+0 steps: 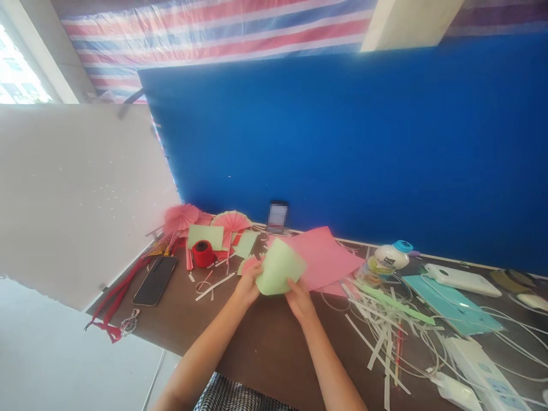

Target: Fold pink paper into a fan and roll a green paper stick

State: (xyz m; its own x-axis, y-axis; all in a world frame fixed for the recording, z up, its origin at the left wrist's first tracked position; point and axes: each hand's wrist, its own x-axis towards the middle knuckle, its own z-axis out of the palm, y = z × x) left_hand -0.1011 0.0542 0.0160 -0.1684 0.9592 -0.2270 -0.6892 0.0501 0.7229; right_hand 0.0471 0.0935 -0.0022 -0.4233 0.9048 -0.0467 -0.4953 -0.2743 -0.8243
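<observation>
A light green sheet of paper [280,267] is held up over the front of the desk, curved between both hands. My left hand [250,282] grips its left edge, fingers closed. On its lower right edge, my right hand [299,298] pinches it. Just behind lies a large pink sheet of paper [329,257]. A small pink folded paper piece [250,264] shows beside my left hand, partly hidden. Pleated pink paper fans [232,220] and a red spool of thread [203,253] sit to the left, near another green paper piece [206,236].
A black phone [155,280] and red ribbons [124,291] lie at left. Upright at the back is a small phone [277,216]. To the right are a white glue bottle [391,256], tangled paper strips [385,314], cables, a power strip [483,368] and a teal folder [458,302]. A blue panel [342,142] stands behind.
</observation>
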